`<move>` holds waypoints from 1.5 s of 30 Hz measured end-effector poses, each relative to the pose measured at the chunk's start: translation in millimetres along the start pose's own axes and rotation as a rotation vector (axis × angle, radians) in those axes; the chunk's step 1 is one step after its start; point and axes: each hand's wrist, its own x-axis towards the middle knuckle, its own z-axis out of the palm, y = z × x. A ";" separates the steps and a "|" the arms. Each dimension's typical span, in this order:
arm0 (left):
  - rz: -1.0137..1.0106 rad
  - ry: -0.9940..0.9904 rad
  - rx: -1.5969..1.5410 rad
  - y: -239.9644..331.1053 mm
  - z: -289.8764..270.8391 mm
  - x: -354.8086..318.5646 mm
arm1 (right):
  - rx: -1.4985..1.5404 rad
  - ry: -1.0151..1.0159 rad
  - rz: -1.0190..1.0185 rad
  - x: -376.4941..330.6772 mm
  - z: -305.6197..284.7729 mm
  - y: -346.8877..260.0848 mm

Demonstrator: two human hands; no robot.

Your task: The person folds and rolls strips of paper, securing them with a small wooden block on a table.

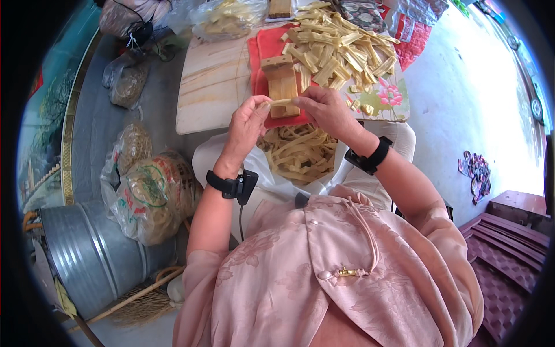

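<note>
Between my two hands a short pale yellow strip (pixel 281 103) is stretched level, one end in each pinch. My left hand (pixel 250 122) grips its left end, thumb and fingers closed together. The right end is pinched in my right hand (pixel 330 111). Just beyond the strip stands a wooden block-like tool (pixel 282 81) with a raised far end, resting on a red cloth (pixel 260 55). Below my hands, a white bag (pixel 341 168) on my lap holds many long, curled yellow strips (pixel 298 151). What the strip is made of I cannot tell.
A large heap of flat yellow pieces (pixel 347 49) covers the table's (pixel 205 87) far right. Clear plastic bags (pixel 225 20) lie at the back. On the left floor stand a filled sack (pixel 159 196) and a metal drum (pixel 101 248). Maroon panels (pixel 503 266) are at the right.
</note>
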 end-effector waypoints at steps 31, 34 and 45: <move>-0.362 -0.131 -0.703 -9.1 35.8 -53.8 | 0.525 -0.265 0.013 -53.2 41.2 -5.7; -0.446 -0.105 -0.623 -0.6 45.1 -54.0 | 0.230 -0.107 -0.203 -46.8 41.3 -7.4; 0.546 0.274 0.831 23.9 42.1 -55.3 | 0.444 -0.202 0.137 -48.6 40.7 -14.7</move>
